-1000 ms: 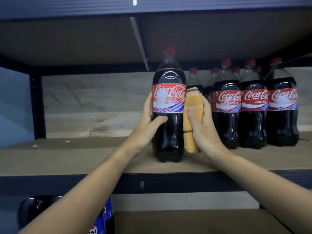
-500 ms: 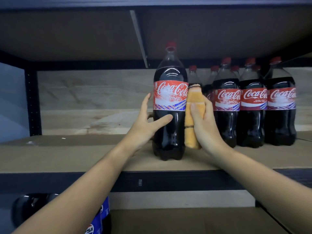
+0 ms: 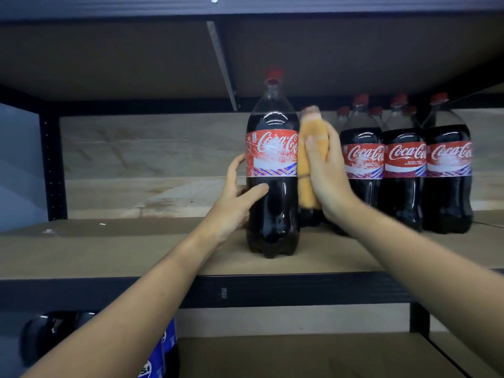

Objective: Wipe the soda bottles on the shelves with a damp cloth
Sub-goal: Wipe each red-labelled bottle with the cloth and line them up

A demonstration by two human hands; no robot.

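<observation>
One bottle upright, cap up.

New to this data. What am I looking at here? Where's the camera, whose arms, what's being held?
There is no robot. One wide-angle camera sits on a person's head and looks forward and down, so the two bare arms coming in from the bottom are that person's own. They stand at a dark metal rack with a brown shelf board. The left hand grips the front Coca-Cola bottle low on its side, steadying it upright near the shelf's front edge. The right hand holds an orange cloth against that bottle's right side, wiping it. Further right stands a group of Coca-Cola bottles. On the shelf below, at lower left, Pepsi bottles partly show.
</observation>
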